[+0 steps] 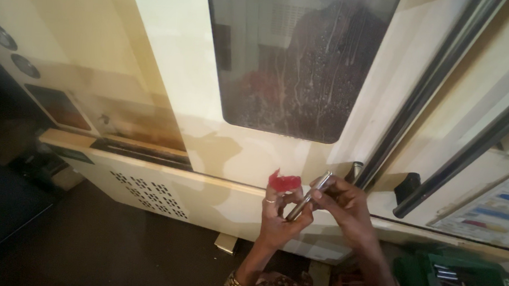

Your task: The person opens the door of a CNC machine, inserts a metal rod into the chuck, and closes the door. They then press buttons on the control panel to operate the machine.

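Hands with metal rod and red piece before the machine door

Both hands are raised together in front of a large cream-coloured machine with a sliding door (pixel 171 67). The left hand (pixel 278 212) is closed around a small red crumpled piece (pixel 284 181), perhaps plastic or cloth, which stands up between its fingertips; a ring shows on one finger. The right hand (pixel 345 204) is closed in a pinch on a slim silver metal rod (pixel 310 195), which lies slanted, its lower end resting against the left palm and its upper end pointing to the far right. The rod and the red piece are just beside each other, near the lower edge of the door. Behind them is a dark wet window (pixel 298 57) and a long black door handle (pixel 429 83). At the near right stands a green plastic crate with tools (pixel 463 285). I judge the work is in the middle: both things are taken up and held, but nothing is yet put to the machine.
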